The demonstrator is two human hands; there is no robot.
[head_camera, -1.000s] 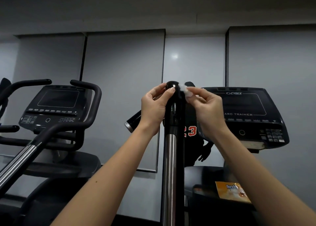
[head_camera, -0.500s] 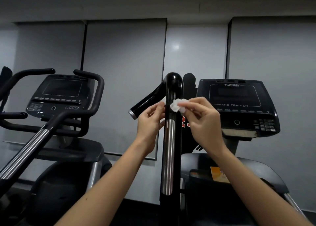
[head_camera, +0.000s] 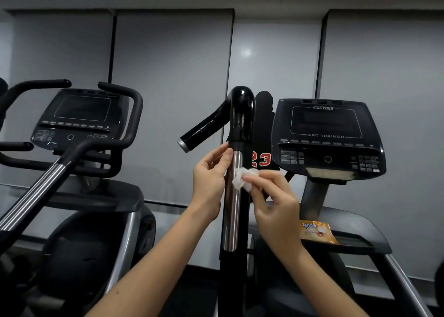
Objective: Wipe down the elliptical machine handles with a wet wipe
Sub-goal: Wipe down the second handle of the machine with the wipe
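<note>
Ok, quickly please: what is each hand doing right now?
Left hand: open, fingers touch the handle.
Right hand: pinches the wet wipe against the handle.

Dark ledge (head_camera: 361,244) under R machine's console (head_camera: 326,134), w/ 1 orange "Tender" packet (head_camera: 317,232) flat on it

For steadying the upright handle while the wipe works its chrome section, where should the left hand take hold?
Probably the black collar just above the chrome section, approached from the left: the upright handle is round, so it suits a wrap-around grip, and the right hand with the wet wipe takes the right side lower down.
</note>
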